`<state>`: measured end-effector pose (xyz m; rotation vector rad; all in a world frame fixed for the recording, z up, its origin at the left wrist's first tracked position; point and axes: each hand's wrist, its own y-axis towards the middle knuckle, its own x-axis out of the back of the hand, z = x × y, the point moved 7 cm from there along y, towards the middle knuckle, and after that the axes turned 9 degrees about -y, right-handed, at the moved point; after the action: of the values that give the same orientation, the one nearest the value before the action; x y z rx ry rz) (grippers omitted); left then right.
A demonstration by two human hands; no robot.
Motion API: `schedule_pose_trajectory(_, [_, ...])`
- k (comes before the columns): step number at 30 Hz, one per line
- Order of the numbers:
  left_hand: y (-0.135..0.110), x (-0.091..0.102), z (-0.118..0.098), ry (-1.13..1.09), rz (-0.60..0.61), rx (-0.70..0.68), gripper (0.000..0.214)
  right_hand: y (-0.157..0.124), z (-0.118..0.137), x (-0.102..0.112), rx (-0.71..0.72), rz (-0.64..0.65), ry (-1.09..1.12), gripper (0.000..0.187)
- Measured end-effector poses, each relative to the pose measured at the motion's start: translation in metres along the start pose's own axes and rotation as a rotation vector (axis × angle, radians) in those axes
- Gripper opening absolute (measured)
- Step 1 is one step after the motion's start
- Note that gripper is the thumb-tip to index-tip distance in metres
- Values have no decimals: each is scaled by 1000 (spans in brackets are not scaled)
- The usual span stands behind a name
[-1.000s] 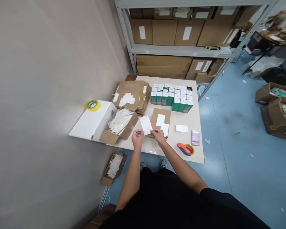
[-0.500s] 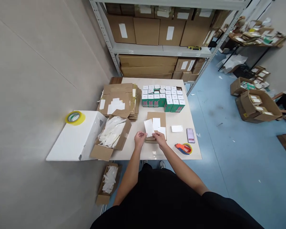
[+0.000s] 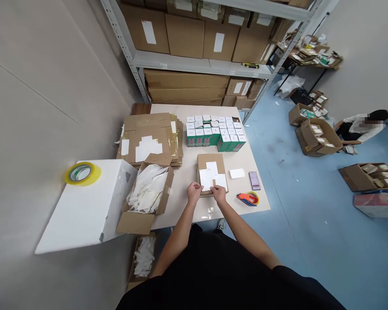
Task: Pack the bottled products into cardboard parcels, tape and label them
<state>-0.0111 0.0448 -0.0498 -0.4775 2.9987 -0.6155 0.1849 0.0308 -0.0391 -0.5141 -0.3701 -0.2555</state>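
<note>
A flat brown cardboard box (image 3: 202,159) lies near the front of the table with several white labels on its top. My left hand (image 3: 194,192) pinches the lower left corner of a white label (image 3: 206,178), which lies over the left part of the box top. At the label's lower right edge, the fingers of my right hand (image 3: 218,193) are pinched together on it. A second white label (image 3: 222,181) is on the box beside my right fingertips. Right of the box are a white card stack (image 3: 237,173), a purple packet (image 3: 254,181) and an orange tape dispenser (image 3: 247,198).
Green-and-white cartons (image 3: 202,137) stand in rows at the back. Flattened cardboard (image 3: 147,125) is stacked on the left, behind an open box of white paper strips (image 3: 148,189). Yellow tape (image 3: 82,173) lies on a white box (image 3: 80,206). A person (image 3: 358,127) is far right.
The white label has come down from a tilted position above the box onto its top, with both hands still at its lower edge. The camera view has shifted, and a person now shows at right.
</note>
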Motion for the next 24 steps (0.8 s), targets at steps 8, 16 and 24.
schedule_pose_trajectory(8, [3, 2, 20, 180, -28, 38, 21, 1, -12, -5, 24, -103, -150, 27])
schedule_pose_trajectory(16, [3, 3, 19, 272, -50, 32, 21, 1, -18, -12, 108, -109, -220, 25])
schedule_pose_trajectory(24, [1, -1, 14, 393, -46, 48, 18, 8, -22, -14, 91, -84, -342, 26])
